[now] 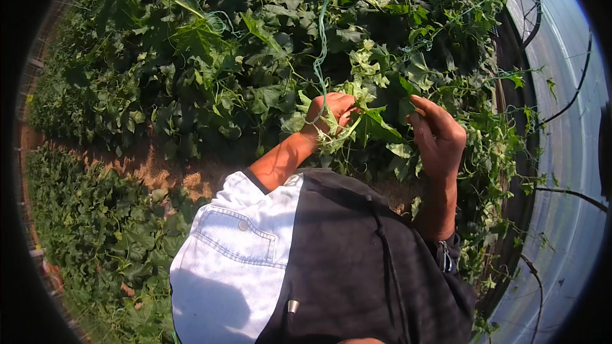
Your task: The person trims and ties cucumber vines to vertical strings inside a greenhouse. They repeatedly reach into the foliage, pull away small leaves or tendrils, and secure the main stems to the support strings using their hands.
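Note:
My left hand (334, 110) is among the leaves in front of my body, its fingers curled at a leafy vine shoot (355, 126); leaves partly hide the fingertips. A green twisted twine (323, 33) comes down from the top and passes over that hand near the wrist. To the right, my right hand (437, 131) is raised beside the shoot, thumb and index finger bent towards each other. A small yellowish thing shows at its fingertips, too small to name. Lobed green leaves (377, 124) lie between the two hands.
Dense vines (253, 67) spread ahead and to both sides. A strip of bare brown soil (158, 167) divides them from a lower bed of leafy plants (110, 229). Plastic greenhouse sheeting (569, 153) curves along the right. More green twine (217, 23) is tangled at the upper left.

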`<action>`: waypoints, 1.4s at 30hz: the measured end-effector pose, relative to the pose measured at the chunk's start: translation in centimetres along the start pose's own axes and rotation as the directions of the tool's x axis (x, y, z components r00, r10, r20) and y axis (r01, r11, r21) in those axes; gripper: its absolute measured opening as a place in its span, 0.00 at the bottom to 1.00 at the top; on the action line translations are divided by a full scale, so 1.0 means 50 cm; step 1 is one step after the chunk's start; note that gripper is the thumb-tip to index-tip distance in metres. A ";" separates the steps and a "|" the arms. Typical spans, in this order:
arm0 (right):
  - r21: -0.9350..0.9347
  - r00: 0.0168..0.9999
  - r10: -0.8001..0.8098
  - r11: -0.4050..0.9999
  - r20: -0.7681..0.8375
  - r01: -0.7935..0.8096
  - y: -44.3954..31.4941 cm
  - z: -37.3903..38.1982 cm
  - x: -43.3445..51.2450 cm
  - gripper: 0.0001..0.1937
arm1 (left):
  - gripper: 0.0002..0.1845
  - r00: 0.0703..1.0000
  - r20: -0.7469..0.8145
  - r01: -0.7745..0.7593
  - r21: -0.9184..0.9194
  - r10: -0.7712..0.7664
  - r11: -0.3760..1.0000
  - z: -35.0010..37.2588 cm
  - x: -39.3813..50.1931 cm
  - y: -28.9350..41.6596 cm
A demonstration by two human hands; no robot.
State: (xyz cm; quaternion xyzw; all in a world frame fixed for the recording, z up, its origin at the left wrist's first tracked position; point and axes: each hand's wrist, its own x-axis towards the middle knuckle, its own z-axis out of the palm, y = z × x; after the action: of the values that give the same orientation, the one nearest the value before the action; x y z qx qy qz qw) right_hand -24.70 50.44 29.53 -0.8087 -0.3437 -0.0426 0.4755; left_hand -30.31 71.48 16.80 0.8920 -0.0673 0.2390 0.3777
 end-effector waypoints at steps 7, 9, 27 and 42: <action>0.025 0.962 -0.174 0.985 0.211 0.173 -0.006 0.089 -0.037 0.21 | 0.11 0.987 -0.148 -0.071 -0.011 0.069 0.997 0.004 0.035 0.003; -0.002 0.949 -0.201 0.978 0.245 0.207 0.007 0.086 -0.041 0.21 | 0.11 0.985 -0.173 -0.026 -0.013 0.024 1.000 0.003 0.031 0.009; 0.331 0.931 -0.200 0.939 0.306 0.093 0.028 0.148 -0.041 0.21 | 0.07 0.966 -0.214 0.129 -0.075 -0.143 0.989 -0.004 0.004 -0.019; 0.244 0.977 -0.212 0.949 0.023 0.200 0.017 0.168 -0.041 0.14 | 0.09 0.952 -0.190 0.217 -0.142 -0.242 0.966 -0.001 -0.012 -0.002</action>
State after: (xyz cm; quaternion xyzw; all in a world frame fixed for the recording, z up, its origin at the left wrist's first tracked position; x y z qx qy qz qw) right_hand -27.91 55.83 23.49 -0.7057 -0.4404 -0.0303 0.5542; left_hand -30.83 71.57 16.49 0.8402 0.0621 0.2798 0.4603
